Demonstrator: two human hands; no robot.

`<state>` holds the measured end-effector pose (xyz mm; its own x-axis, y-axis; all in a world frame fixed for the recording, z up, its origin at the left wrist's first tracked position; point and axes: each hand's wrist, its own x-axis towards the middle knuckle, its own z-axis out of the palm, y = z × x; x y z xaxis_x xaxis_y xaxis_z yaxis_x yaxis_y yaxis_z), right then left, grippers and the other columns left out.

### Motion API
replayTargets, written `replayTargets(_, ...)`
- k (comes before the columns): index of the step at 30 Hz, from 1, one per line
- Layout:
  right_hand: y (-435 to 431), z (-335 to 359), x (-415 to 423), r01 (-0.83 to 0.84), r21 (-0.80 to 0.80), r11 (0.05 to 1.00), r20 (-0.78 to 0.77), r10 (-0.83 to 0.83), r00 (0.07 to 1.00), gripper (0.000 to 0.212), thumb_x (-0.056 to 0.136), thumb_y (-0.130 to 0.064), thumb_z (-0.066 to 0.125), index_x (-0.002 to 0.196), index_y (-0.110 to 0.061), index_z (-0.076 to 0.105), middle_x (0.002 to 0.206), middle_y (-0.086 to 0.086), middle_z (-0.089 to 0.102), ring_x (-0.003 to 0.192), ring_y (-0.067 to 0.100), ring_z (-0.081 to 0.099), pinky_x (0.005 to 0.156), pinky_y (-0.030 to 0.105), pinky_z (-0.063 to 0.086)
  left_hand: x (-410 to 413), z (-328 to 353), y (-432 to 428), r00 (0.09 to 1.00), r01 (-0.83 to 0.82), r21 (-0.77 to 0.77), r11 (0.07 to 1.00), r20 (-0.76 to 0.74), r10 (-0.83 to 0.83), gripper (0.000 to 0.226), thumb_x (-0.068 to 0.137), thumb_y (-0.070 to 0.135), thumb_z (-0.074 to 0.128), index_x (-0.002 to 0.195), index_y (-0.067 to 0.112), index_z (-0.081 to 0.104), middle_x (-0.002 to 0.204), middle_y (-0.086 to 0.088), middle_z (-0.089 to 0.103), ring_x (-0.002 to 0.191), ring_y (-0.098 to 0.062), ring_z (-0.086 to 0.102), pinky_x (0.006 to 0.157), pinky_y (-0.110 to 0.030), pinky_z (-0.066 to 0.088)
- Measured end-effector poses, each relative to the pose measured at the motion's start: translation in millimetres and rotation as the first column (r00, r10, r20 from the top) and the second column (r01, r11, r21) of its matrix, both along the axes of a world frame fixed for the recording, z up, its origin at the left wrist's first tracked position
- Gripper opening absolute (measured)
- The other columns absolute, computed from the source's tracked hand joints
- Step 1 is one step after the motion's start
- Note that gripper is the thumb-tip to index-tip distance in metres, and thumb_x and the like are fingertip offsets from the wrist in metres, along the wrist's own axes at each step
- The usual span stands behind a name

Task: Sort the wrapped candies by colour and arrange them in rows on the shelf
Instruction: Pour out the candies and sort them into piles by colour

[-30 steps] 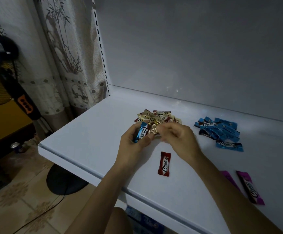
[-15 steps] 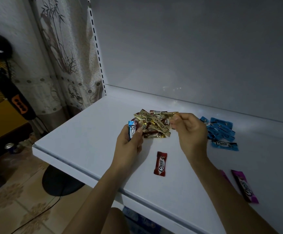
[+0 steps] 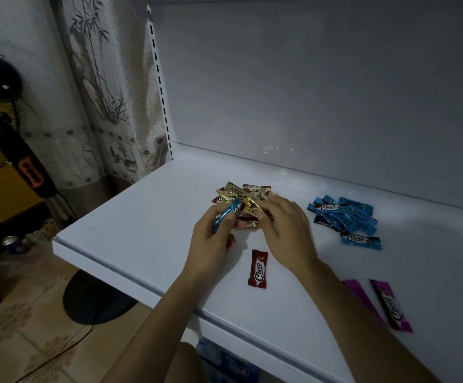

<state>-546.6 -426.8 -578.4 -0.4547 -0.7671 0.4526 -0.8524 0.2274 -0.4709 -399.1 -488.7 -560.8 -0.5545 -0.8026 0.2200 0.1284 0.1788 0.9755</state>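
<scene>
On the white shelf [image 3: 142, 217] lies a mixed heap of gold and red wrapped candies [image 3: 248, 193]. My left hand [image 3: 212, 241] holds a blue candy [image 3: 226, 217] just in front of that heap. My right hand [image 3: 287, 230] reaches into the heap's right side, fingers bent over the wrappers; what they grip is hidden. A single red candy [image 3: 258, 268] lies alone nearer the front. Several blue candies [image 3: 345, 217] are piled to the right. Two purple candies [image 3: 390, 305] lie at the front right.
The shelf's front edge [image 3: 131, 277] runs diagonally below my arms. A slotted upright [image 3: 160, 87] and white back panel close the rear. Left of the shelf are a curtain [image 3: 100, 92], a standing fan [image 3: 9, 139] and a can [image 3: 10, 241] on the tiled floor.
My right hand, lifted beside the heap half a second ago, has come back down onto it. My left hand keeps hold of the blue candy.
</scene>
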Motion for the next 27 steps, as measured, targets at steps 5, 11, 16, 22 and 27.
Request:
replayTargets(5,5.1,23.9,25.1,-0.187,-0.217,0.958,0.515,0.275,0.812,0.018,0.092,-0.028,0.058,0.107,-0.021,0.064,0.096,-0.014,0.066,0.087,-0.001,0.064,0.081,0.021,0.051,3.0,-2.5,0.6,0.995,0.079,-0.076,0.994,0.066,-0.074,0.02,0.1,0.015,0.046,0.109,0.024,0.061,0.084,0.01,0.063,0.062,0.0,0.055,0.058,-0.013,0.043)
replayTargets(11,11.0,32.6,23.5,-0.017,-0.249,0.968,0.588,0.165,0.792,0.004,0.091,-0.011,0.06,0.09,-0.014,0.061,0.086,-0.003,0.064,0.07,-0.004,0.06,0.058,0.007,0.044,3.4,-2.4,5.3,0.985,0.116,0.0,0.993,0.128,-0.115,0.017,0.096,0.016,0.054,0.112,0.02,0.05,0.098,-0.006,0.071,0.062,0.003,0.059,0.053,-0.012,0.044)
replayTargets(16,45.6,47.2,-29.4,0.358,-0.326,0.875,0.721,-0.015,0.693,0.005,0.09,-0.009,0.061,0.086,-0.012,0.059,0.08,0.002,0.066,0.05,-0.002,0.06,0.048,0.014,0.047,1.6,-9.5,10.4,0.921,0.217,-0.241,0.946,0.371,-0.117,0.052,0.083,0.063,0.055,0.126,0.036,0.048,0.125,0.019,0.055,0.113,-0.005,0.051,0.086,-0.018,0.047)
replayTargets(22,91.9,21.5,-93.3,0.637,-0.05,0.769,0.604,-0.484,0.633,0.013,0.08,-0.024,0.072,0.079,-0.014,0.064,0.082,0.009,0.068,0.07,0.026,0.065,0.064,0.037,0.055,-9.6,-16.4,16.9,0.736,0.528,-0.615,0.585,0.675,0.046,0.095,0.072,0.089,0.018,0.149,0.033,0.025,0.156,0.011,0.027,0.142,-0.01,0.022,0.113,-0.038,0.024)
replayTargets(27,101.6,14.6,-89.2,0.664,-0.026,0.748,0.458,-0.581,0.673,0.026,0.08,-0.03,0.072,0.076,-0.013,0.053,0.071,0.0,0.056,0.069,0.025,0.057,0.053,0.025,0.036,-7.7,-11.4,25.7,0.846,0.383,-0.743,0.549,0.52,0.114,0.083,0.081,0.081,0.02,0.141,0.028,0.042,0.145,0.008,0.043,0.133,-0.013,0.035,0.107,-0.037,0.028)
